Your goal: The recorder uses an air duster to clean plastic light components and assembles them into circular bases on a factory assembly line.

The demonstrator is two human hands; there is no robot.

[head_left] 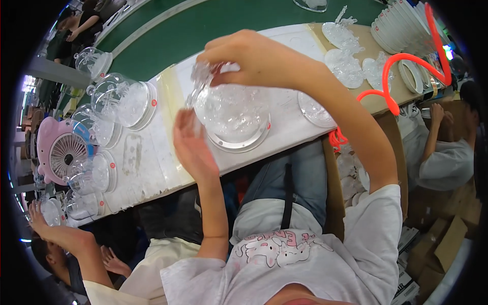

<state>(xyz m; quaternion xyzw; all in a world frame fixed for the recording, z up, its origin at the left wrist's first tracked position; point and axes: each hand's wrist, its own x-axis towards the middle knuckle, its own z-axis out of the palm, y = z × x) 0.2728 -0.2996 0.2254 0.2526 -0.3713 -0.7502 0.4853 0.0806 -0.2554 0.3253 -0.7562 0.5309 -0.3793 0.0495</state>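
The white tabletop [152,170] adjoined a far green surface [162,46]. The right hand [246,57] grasped a clear piece [200,80] beside the round base [231,114]; the left hand [194,150] was blurred, its grip unclear.

From where I stand I see a clear, see-through piece [199,81] held up in the air, glossy and smeared by motion, so its exact shape is hard to make out. It hangs slantwise, its upper end farther right than its lower, over the left side of a round white base [238,146]. That base rests on the white worktop [145,170], close to its near edge, with a pale, shiny rim and a small red round mark on the right. Above the rim sits a bumpy, transparent mass [233,109], full of glints; I can't tell whether it's one part or several.
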